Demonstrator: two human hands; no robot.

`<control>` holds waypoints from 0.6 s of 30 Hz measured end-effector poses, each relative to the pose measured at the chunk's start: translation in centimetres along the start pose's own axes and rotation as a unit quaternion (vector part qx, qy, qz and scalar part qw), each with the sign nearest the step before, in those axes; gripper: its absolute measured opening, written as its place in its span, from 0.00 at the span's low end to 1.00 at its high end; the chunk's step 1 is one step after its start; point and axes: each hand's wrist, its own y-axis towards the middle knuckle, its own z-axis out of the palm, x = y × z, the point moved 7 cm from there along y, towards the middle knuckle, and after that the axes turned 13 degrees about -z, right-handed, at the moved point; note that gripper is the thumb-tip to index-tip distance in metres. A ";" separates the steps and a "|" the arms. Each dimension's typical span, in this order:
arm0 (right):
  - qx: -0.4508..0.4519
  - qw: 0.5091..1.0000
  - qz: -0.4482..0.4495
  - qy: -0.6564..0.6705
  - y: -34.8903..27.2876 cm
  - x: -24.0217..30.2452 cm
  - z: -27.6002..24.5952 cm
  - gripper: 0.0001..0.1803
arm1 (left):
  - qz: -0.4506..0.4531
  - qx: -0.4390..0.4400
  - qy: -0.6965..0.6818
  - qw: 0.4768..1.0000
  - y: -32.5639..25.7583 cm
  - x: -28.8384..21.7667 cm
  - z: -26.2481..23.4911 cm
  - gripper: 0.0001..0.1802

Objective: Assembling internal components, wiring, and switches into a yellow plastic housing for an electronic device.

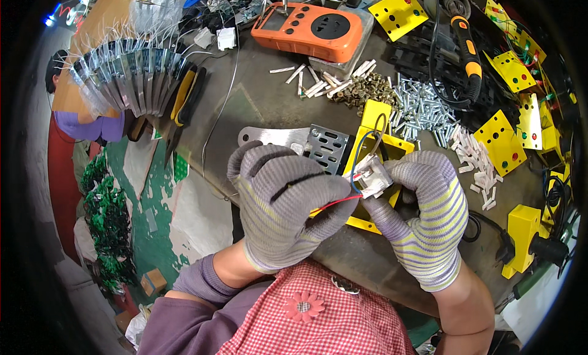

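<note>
Both my hands wear grey gloves with yellow-green stripes. My left hand (288, 202) is closed, its thumb and fingers pinching a thin red wire (343, 200). That wire runs to a small white plastic part (372, 177), perhaps a connector or switch, which my right hand (429, 214) grips between thumb and forefinger. A blue wire and a brown wire also reach the part. Behind and under it sits an open yellow metal box (398, 148), its near side partly covered by my hands. Touching the box's left is a slotted metal plate (327, 148).
Bolts (422, 107), brass-coloured nuts (364, 91) and white pieces (481, 156) lie in piles. An orange multimeter (309, 29) is at the back. Yellow plates (499, 140) and an orange-black handled tool (467, 45) are on the right; metal strips with wires (131, 76) and pliers (187, 94) on the left.
</note>
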 end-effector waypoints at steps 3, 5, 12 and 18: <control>-0.007 1.000 -0.004 -0.017 0.0 0.0 0.0 0.19 | -0.038 0.013 -0.027 0.999 0.8 0.4 0.3 0.15; -0.006 1.000 -0.009 -0.002 0.2 0.2 0.0 0.19 | -0.041 0.029 -0.026 0.998 0.9 0.5 0.4 0.14; -0.004 1.000 0.008 -0.024 -0.3 -0.1 -0.2 0.19 | -0.018 0.000 0.032 0.999 0.2 0.3 1.0 0.14; 0.026 0.996 -0.031 -0.074 0.3 0.8 0.0 0.22 | 0.001 0.009 0.044 0.999 -0.4 0.4 0.8 0.17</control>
